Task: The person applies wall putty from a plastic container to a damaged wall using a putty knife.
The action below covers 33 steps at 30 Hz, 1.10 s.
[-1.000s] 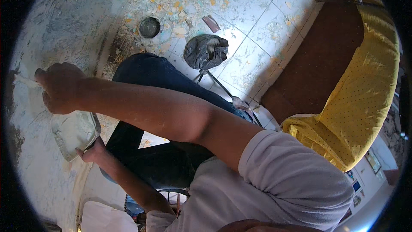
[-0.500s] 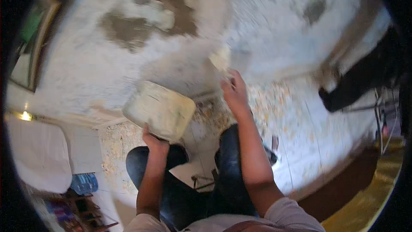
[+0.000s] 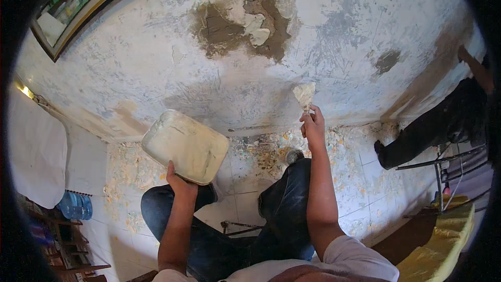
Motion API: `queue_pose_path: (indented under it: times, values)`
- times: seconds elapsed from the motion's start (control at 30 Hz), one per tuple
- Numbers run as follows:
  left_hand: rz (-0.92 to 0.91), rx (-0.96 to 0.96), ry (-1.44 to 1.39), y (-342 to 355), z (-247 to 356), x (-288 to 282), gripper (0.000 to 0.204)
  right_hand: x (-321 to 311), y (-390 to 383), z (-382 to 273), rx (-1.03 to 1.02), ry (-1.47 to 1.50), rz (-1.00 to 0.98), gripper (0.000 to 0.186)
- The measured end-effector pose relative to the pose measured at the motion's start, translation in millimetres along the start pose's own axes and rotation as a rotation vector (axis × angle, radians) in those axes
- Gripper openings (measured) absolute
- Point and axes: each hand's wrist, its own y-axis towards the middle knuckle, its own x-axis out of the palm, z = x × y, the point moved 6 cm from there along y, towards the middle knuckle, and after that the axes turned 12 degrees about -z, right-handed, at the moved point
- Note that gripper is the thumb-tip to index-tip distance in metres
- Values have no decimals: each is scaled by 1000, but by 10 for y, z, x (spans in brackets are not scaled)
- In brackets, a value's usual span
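Note:
My left hand (image 3: pixel 181 183) grips the near edge of a shallow cream tray (image 3: pixel 185 143), tilted so its smeared inner face shows. My right hand (image 3: pixel 313 127) is closed round the handle of a putty knife (image 3: pixel 304 95), whose broad blade is coated with pale paste and points at the wall. Whether the blade touches the wall I cannot tell. On the scraped white wall (image 3: pixel 334 57), a brown bare patch (image 3: pixel 222 30) has a lump of pale filler (image 3: pixel 255 30) in its middle. A smaller dark patch (image 3: pixel 387 61) is further right.
Paint chips litter the tiled floor (image 3: pixel 248 198) along the wall. A framed mirror (image 3: pixel 86 13) hangs at upper left. Another person in black trousers (image 3: pixel 438 120) is at the right, a hand on the wall. A blue water bottle (image 3: pixel 75 205) lies at left; yellow cloth (image 3: pixel 443 245) is at lower right.
My view has shifted, so the wall patches sit further right. The putty knife has moved right and slightly down in view, still in my right hand. The tray stays in my left.

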Motion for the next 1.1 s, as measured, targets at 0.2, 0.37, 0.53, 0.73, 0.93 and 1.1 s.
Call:
queue_pose_path:
  times: [0.2, 0.37, 0.53, 0.73, 0.93, 1.1]
  values:
    - [77, 6, -19, 218, 129, -423, 54, 528, 68, 187, -6, -6, -51, 30]
    - [86, -37, -31, 395, 16, -347, 54, 807, 66, 358, -26, -97, -138, 30]
    - [78, -130, -94, 565, 9, -368, 52, 921, 206, 533, -21, -64, -108, 29]
    - [124, -149, -103, 707, -26, -618, 52, 1104, 295, 656, -24, -71, -142, 28]
    - [-26, -171, -168, 680, 41, -596, 53, 1259, 234, 725, -4, -157, -189, 30]
    - [-107, -175, -223, 616, 158, -651, 55, 1407, 52, 661, -19, -224, -179, 31]
